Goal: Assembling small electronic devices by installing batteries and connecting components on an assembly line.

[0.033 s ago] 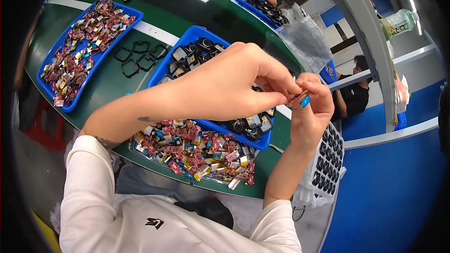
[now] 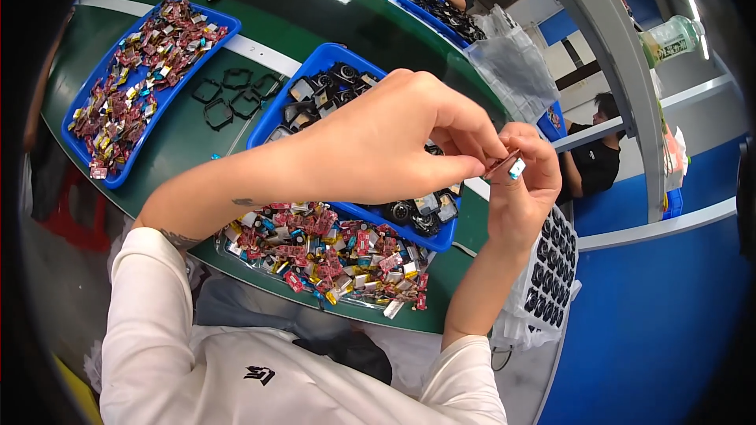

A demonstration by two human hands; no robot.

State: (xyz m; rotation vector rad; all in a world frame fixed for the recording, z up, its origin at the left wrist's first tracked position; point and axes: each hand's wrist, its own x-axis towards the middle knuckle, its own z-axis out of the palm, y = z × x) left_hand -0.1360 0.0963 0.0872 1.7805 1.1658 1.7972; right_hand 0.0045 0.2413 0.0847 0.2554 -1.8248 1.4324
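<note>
Above the right end of the middle blue tray, both my hands meet at a small red circuit board [image 2: 502, 164] with a shiny blue part on it. My left hand [image 2: 394, 134] reaches across from the left and pinches the board's near side between thumb and fingertips. On the other side, my right hand [image 2: 526, 169] has its thumb and curled fingers closed round the board. Under my left forearm lies a pile of red circuit boards [image 2: 362, 264] with silver, yellow and blue parts, on clear plastic. The middle blue tray [image 2: 331, 49] holds black housings, partly hidden by my left hand.
A second blue tray [image 2: 232, 24] of circuit boards stands at the left. Several black frames [image 2: 236, 94] lie between the trays. At the right is a white tray of black round parts [image 2: 547, 279]. Grey metal posts [image 2: 606, 55] rise nearby. Other people [image 2: 594, 157] sit beyond.
The circuit board has tilted slightly between my fingers, and its blue part now catches bright light. My arms stay in almost the same place.
</note>
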